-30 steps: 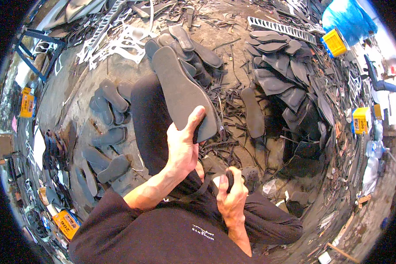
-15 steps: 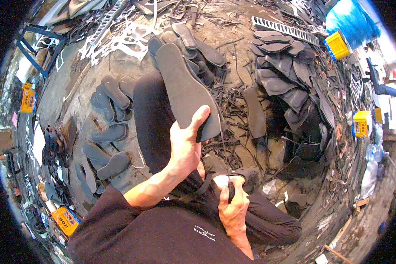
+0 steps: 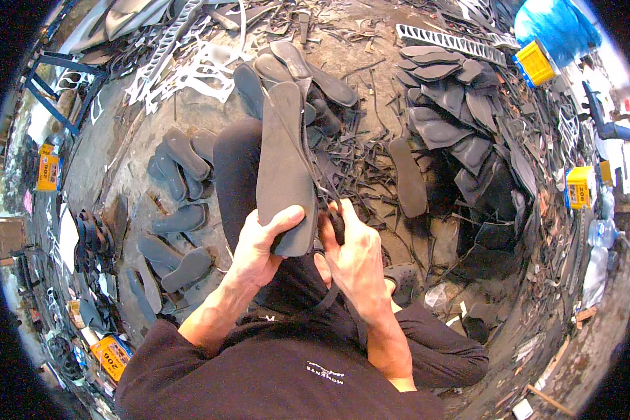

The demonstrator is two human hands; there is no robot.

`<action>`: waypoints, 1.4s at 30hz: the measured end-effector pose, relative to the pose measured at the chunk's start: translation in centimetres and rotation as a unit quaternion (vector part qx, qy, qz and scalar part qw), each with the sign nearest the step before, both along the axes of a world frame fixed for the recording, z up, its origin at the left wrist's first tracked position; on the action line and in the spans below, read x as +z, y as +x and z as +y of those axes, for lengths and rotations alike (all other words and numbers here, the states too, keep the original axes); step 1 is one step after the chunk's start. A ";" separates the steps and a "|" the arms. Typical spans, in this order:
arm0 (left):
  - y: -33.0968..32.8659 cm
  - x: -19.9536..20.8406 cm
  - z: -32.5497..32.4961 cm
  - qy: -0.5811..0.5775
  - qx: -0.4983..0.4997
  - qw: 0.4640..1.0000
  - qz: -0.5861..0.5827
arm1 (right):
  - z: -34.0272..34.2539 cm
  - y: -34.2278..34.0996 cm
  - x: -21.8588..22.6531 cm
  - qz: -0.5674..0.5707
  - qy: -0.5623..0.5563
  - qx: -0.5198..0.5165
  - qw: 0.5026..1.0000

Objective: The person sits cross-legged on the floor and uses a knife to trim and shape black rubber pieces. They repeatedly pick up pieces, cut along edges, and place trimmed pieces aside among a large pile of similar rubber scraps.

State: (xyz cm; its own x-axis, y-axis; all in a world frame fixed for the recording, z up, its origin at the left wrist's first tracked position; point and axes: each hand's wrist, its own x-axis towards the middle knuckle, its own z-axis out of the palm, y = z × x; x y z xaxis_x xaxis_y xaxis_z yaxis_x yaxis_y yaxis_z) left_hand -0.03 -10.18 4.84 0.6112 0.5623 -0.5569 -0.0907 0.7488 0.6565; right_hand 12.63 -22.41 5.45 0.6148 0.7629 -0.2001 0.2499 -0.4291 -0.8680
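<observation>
My left hand (image 3: 257,241) grips the near end of a long dark grey shoe sole (image 3: 283,154), thumb on top and fingers underneath. The sole points away from me, over my raised knee. At its right edge, my right hand (image 3: 355,255) is closed around a narrow dark thing (image 3: 338,225), mostly hidden by the fingers; its kind cannot be told. Thin dark strips (image 3: 320,178) show between the sole's edge and this hand. Just beyond the held sole lies a small heap of similar soles (image 3: 332,85).
More grey soles (image 3: 185,269) lie on the floor to my left, and a single sole (image 3: 407,178) to the right. Beside that rises a large pile of dark sole pieces (image 3: 462,126). Dark offcuts (image 3: 360,164) litter the floor, with white cut-out scraps (image 3: 203,77) at the far left.
My right hand has moved up and away from my lap to the sole's right edge. The left hand has drawn the sole nearer and turned it straighter.
</observation>
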 end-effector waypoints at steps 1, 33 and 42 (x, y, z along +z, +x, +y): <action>-0.4 0.4 0.2 -0.017 0.021 1.000 -0.005 | -0.7 -0.7 0.4 0.028 -0.009 -0.002 1.000; 3.3 -0.8 1.0 0.035 -0.188 0.981 -0.022 | -10.9 -2.7 -1.4 0.102 -0.009 -0.028 0.994; 2.8 0.7 0.6 -0.012 -0.258 0.964 -0.066 | -13.4 -4.4 -5.6 -0.223 0.032 -0.128 0.966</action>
State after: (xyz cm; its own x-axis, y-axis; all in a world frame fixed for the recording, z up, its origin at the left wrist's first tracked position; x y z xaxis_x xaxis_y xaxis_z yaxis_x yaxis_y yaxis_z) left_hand 2.82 -9.53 5.54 0.8728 0.1528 -0.4635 0.2157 0.7310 0.6473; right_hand 8.23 -35.84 -0.11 0.7989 0.5768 0.1706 0.4978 -0.4748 -0.7258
